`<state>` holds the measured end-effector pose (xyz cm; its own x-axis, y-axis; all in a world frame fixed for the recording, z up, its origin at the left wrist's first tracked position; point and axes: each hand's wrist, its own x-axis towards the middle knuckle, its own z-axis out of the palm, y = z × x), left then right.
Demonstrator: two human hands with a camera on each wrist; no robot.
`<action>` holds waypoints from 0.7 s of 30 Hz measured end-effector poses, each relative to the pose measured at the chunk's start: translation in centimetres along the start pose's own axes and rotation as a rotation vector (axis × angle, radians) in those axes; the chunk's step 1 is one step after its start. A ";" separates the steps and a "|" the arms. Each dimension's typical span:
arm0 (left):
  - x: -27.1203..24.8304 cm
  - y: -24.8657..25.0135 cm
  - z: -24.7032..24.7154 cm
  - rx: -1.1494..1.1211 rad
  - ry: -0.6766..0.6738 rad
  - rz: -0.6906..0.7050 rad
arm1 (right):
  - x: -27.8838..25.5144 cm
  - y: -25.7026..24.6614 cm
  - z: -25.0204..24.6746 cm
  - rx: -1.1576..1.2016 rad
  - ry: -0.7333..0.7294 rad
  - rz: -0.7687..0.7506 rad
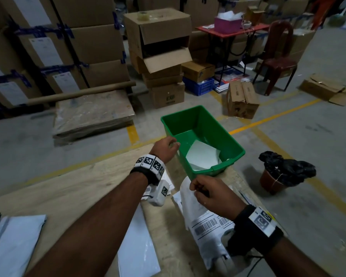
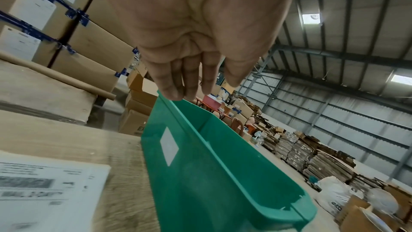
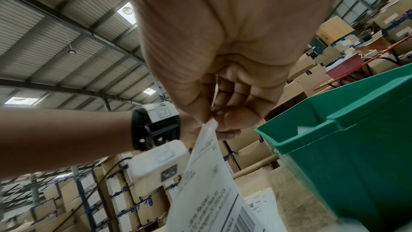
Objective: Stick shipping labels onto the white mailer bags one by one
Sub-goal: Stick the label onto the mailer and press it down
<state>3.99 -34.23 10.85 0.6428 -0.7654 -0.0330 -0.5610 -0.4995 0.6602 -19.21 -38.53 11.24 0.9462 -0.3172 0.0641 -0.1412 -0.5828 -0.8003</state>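
Paper label [image 3: 207, 179] is hanging from the right hand [image 1: 212, 193], thumb and fingers pinching its top corner above the bench [image 1: 72, 188], just near of the green bin [image 1: 231, 145]. The left hand [image 1: 164, 147] is hovering by the bin's rim, grip relaxed and holding nothing. Being thin and floppy, the label is probably best held by its edges.
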 end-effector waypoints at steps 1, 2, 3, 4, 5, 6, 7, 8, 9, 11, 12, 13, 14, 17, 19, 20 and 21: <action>-0.6 -0.3 -0.4 0.001 0.004 0.014 | 0.1 -0.1 0.1 -0.004 0.000 -0.003; -1.2 -0.6 -0.7 0.003 0.009 0.023 | 0.2 -0.3 0.3 -0.010 -0.001 -0.008; -1.8 -0.7 -1.1 0.005 0.017 0.033 | 0.3 -0.5 0.4 -0.015 0.000 -0.015; -2.5 -1.0 -1.5 0.007 0.023 0.039 | 0.5 -0.8 0.6 -0.017 0.005 -0.020; -3.2 -1.3 -2.0 0.010 0.027 0.042 | 0.7 -1.1 0.8 -0.019 0.015 -0.026; -4.0 -1.6 -2.5 0.012 0.032 0.048 | 0.9 -1.4 1.0 -0.022 0.029 -0.031; -4.9 -1.9 -3.0 0.011 0.033 0.055 | 1.1 -1.8 1.2 -0.028 0.049 -0.037; -5.7 -2.3 -3.4 0.005 0.036 0.066 | 1.4 -2.2 1.4 -0.031 0.073 -0.043; -6.8 -2.6 -3.9 -0.007 0.040 0.081 | 1.6 -2.6 1.6 -0.029 0.097 -0.049; -9.4 -3.0 -4.8 -0.050 0.052 0.138 | 1.8 -3.4 2.0 -0.023 0.143 -0.058; -10.7 -3.2 -5.2 -0.083 0.051 0.170 | 1.9 -3.8 2.3 -0.018 0.165 -0.058; -12.2 -3.3 -5.6 -0.115 0.042 0.199 | 2.0 -4.3 2.6 -0.007 0.184 -0.057; -13.6 -3.6 -6.0 -0.143 0.029 0.222 | 2.1 -4.9 3.0 0.009 0.201 -0.052; -17.6 -5.0 -7.2 -0.169 -0.045 0.250 | 2.5 -7.5 4.7 0.054 0.240 -0.039; -19.8 -6.2 -8.0 -0.114 -0.088 0.247 | 3.0 -9.4 6.2 0.052 0.256 -0.037; -20.8 -6.7 -8.4 -0.075 -0.104 0.238 | 3.3 -10.4 6.9 0.040 0.261 -0.042; -21.6 -7.2 -8.8 -0.038 -0.111 0.231 | 3.7 -11.4 7.7 0.026 0.260 -0.045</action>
<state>-1.24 -10.54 13.40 0.4374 -0.8983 0.0416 -0.6649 -0.2919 0.6875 -11.88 -27.33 15.99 0.8444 -0.4746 0.2483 -0.0899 -0.5825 -0.8079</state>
